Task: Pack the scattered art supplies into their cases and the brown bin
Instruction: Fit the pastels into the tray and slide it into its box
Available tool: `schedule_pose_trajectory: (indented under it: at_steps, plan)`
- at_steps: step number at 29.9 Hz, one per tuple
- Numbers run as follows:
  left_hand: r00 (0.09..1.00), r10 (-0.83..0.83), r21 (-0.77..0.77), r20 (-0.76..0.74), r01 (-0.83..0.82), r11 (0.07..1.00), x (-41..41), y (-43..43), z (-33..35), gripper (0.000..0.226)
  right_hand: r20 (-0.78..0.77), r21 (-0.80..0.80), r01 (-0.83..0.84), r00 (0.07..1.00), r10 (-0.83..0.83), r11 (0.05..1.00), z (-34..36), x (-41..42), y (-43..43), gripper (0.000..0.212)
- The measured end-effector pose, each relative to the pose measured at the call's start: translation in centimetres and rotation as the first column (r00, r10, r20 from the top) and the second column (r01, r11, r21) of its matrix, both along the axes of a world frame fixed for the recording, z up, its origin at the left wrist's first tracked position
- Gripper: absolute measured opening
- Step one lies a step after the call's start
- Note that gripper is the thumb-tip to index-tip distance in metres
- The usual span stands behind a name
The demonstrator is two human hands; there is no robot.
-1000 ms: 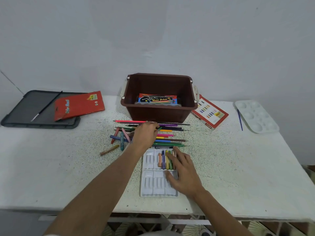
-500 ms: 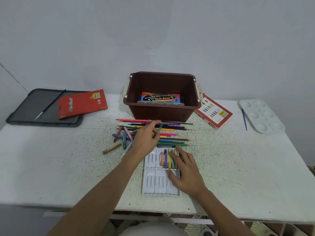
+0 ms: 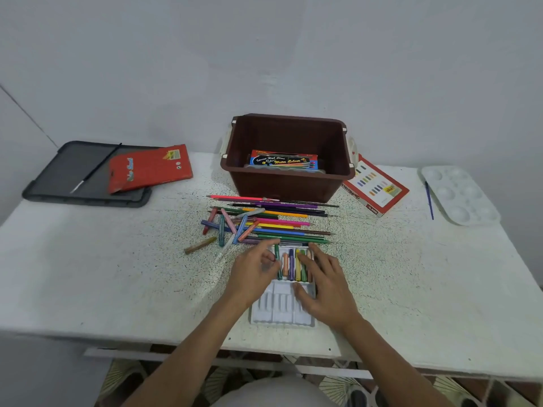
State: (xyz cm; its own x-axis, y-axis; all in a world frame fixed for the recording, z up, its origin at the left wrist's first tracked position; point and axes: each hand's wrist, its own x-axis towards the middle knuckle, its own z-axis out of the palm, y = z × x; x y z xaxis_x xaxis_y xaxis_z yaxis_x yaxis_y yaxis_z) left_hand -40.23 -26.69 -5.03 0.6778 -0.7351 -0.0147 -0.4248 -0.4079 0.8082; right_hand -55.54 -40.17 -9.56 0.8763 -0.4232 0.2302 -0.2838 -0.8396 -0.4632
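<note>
While the crayon tray (image 3: pixel 282 312) lies in front of the brown bin (image 3: pixel 288 183), both hands sit over it | left hand (image 3: pixel 252 274): fingers curled at a green crayon (image 3: pixel 277 259) (blurred; grip unclear) | right hand (image 3: pixel 326 286): fingers spread flat on tray | loose pencils (image 3: pixel 279 221): between bin and tray, on worktop (image 3: pixel 117 274)

"Water Colours" on blue box (image 3: pixel 283 161)

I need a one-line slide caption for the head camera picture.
Left hand sets a green crayon into the white crayon tray, which the right hand steadies, near the brown bin.
</note>
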Motion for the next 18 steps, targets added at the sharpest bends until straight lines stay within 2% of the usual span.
schedule_pose_trajectory:
  at_steps: [5, 8, 15, 18]
  plan:
    - [0.978, -0.053, 0.045, 0.202, 0.045, 0.998, 0.3, 0.1, -0.7, 0.052, 0.009, -0.001, -0.001, 1.000, 0.001, 1.000, -0.2, 0.0, 0.1, 0.059]
    - [0.967, -0.026, 0.095, 0.254, 0.001, 0.995, 0.3, 0.1, -1.6, 0.056, 0.004, -0.002, 0.001, 1.000, -0.001, 1.000, -0.2, -0.1, 0.1, 0.059]
    - [0.932, -0.018, 0.056, 0.361, -0.002, 0.998, 0.2, 0.4, -2.4, 0.024, -0.011, -0.002, 0.004, 1.000, -0.004, 1.000, -0.2, 0.0, 0.0, 0.059]
    - [0.901, -0.039, 0.060, 0.432, 0.015, 0.998, 0.2, 0.8, -2.9, 0.032, -0.010, -0.004, 0.003, 1.000, -0.004, 1.000, -0.1, -0.1, 0.1, 0.059]
